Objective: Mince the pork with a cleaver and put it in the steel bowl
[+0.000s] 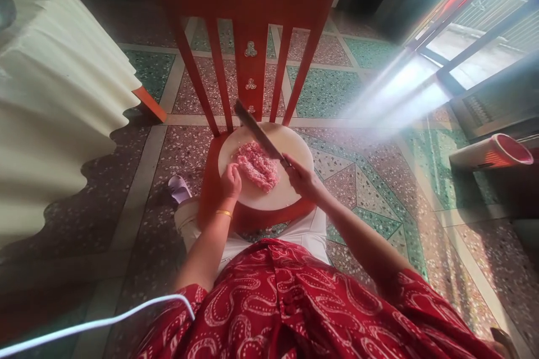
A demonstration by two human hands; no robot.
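Observation:
A mound of minced meat (256, 165) lies on a round, pale chopping board (290, 190), which rests on the seat of a red wooden chair (208, 190). My right hand (301, 179) is closed around the handle of a kitchen knife (259, 133). The blade slants up and to the left over the meat's far side, its tip towards the chair back. At the board's left side, my left hand (231, 180) is curled close against the meat's near-left edge. Whatever its fingers may hold is hidden.
A pale draped cloth (54, 101) hangs on the left. One lilac slipper (180, 188) shows beside the chair. A white cable (101, 322) crosses the lower left. Towards the right stands a bin-like container (475, 152), near a bright doorway (471, 50).

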